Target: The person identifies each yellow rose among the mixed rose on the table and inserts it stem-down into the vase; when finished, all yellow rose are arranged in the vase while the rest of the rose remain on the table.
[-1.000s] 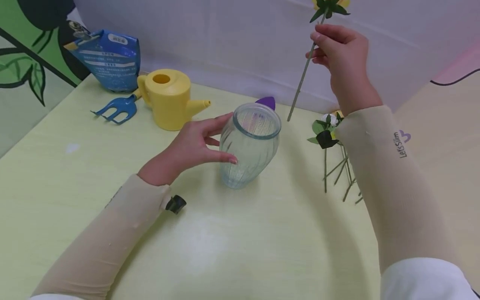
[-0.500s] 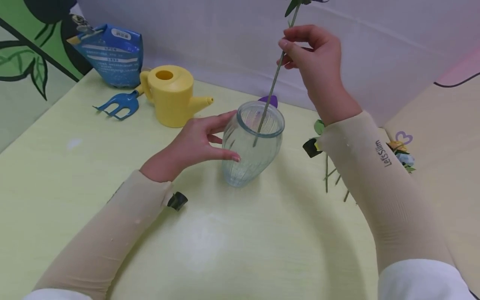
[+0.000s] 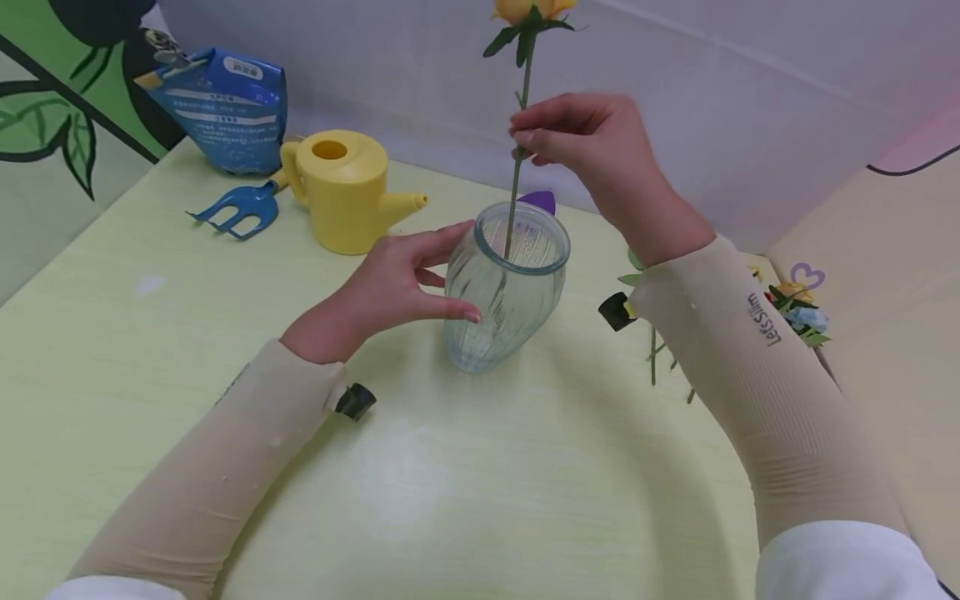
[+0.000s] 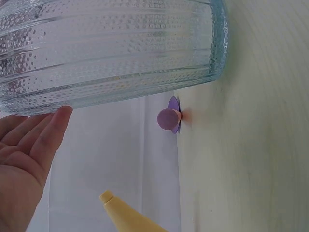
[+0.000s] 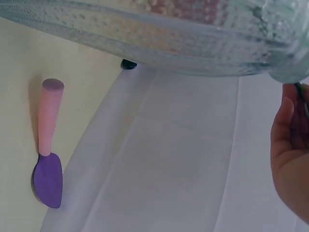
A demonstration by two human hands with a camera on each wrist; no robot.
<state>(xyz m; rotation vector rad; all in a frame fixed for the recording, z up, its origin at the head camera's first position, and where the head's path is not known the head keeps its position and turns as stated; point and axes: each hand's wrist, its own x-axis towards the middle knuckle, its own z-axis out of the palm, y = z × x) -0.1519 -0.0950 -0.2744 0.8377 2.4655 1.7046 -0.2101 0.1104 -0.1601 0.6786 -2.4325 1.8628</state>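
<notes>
Two grips, both occupied. Left hand [image 3: 382,287]: wide grip on the vase [image 3: 517,312], thumb on the near side, fingers reaching round the far side. Vase is directly right of that grip, base on the table [image 3: 405,475], mouth up. Right hand [image 3: 600,158], higher and to the right: narrow pinch, thumb and fingers on the stem of a yellow-orange rose [image 3: 528,37]. Bloom is above the pinch, cut off at the top of the head view; below it the stem runs down through the vase mouth, lower end inside the glass. Can't tell if it touches bottom.

Beyond the left grip: yellow watering can [image 3: 345,196], spout near the hand but apart. Further left: blue fork [image 3: 247,208], handle running behind the can; blue bag [image 3: 232,112] behind it. Trowel [image 5: 46,140], purple blade, pink handle, past the vase's far side, lower than the pinch. More flowers [image 3: 804,318] right of and below the pinch, partly hidden by the right sleeve [image 3: 750,375]. Pale backdrop [image 3: 450,100] behind both hands.
</notes>
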